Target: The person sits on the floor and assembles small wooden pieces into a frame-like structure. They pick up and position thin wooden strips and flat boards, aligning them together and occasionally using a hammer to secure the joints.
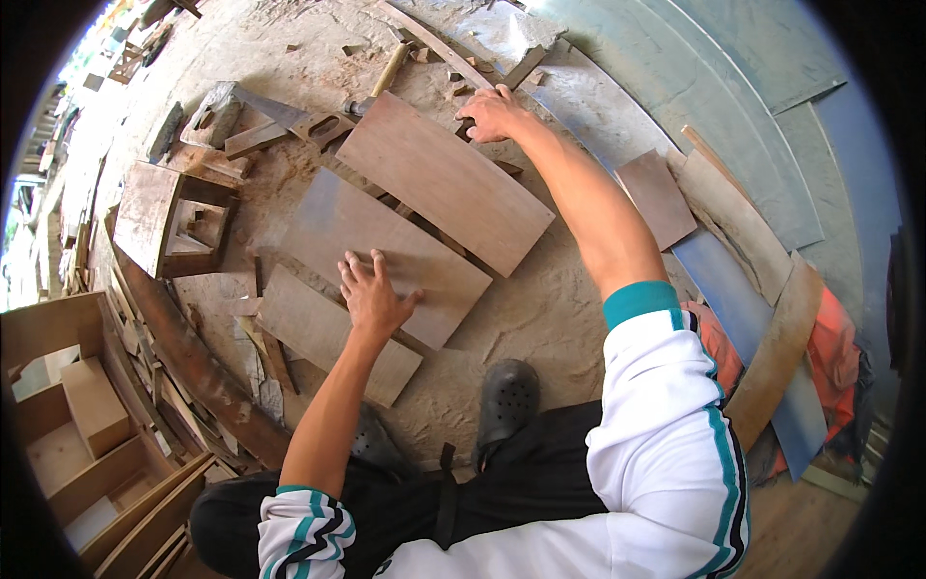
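My left hand lies with fingers spread on the middle one of three flat wooden boards. Beyond it is a larger brownish board, and a shorter board lies on the near left side. My right hand reaches out past the far board, its fingers curled over a small dark thing that they mostly hide. Close to that hand, a long thin wooden strip and a short dark wood piece lie on the ground.
A handsaw and a wooden-handled tool lie beyond the boards. At left stand an open wooden box and a compartmented wooden case. Metal sheeting, loose planks and orange plastic lie at right.
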A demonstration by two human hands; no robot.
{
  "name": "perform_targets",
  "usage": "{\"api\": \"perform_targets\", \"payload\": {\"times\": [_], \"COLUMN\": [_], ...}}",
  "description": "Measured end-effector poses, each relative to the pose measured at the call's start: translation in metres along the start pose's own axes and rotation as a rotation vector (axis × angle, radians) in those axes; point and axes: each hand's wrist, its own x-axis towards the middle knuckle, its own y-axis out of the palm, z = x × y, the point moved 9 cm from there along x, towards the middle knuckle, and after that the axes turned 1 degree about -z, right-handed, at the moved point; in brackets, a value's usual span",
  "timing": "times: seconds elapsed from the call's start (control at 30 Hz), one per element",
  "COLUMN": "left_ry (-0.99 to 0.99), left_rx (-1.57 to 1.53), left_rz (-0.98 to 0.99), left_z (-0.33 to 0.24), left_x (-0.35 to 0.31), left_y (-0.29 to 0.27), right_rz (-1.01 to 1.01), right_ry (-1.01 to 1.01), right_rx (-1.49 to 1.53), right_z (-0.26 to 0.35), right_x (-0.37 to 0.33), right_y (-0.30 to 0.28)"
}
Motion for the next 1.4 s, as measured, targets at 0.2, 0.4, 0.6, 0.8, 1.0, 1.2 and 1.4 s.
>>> {"api": "perform_targets", "payload": {"times": [0.2, 0.4, 0.6, 0.8, 1.0, 1.2, 1.4], "left_ry": [-0.006, -0.011, -0.025, -0.093, -0.003, 0.107, 0.540], "left_rx": [0.002, -0.039, -0.136, -0.043, -0.252, -0.388, -0.534], "left_rz": [-0.033, -0.126, -0.385, -0.529, -0.043, -0.185, -0.329], "left_z": [0.001, 0.009, 0.028, 0.059, 0.063, 0.034, -0.009], "left_x": [-0.001, -0.007, -0.001, 0.062, 0.109, 0.117, 0.106], "left_y": [0.004, 0.008, -0.014, -0.077, -0.081, -0.108, -0.143], "right_rz": [0.368, 0.256, 0.020, -0.196, -0.289, -0.512, -0.304], "right_ry": [0.014, -0.076, -0.191, -0.404, -0.497, -0.658, -0.635], "right_rx": [-0.140, -0.156, -0.168, -0.297, -0.467, -0.526, -0.592], "right_z": [0.008, 0.019, 0.011, 0.019, 0.023, 0.034, 0.045], "right_x": [0.022, 0.022, 0.009, -0.030, -0.063, -0.090, -0.107], "right_y": [0.016, 0.007, 0.010, 0.004, -0.002, -0.032, -0.062]}}
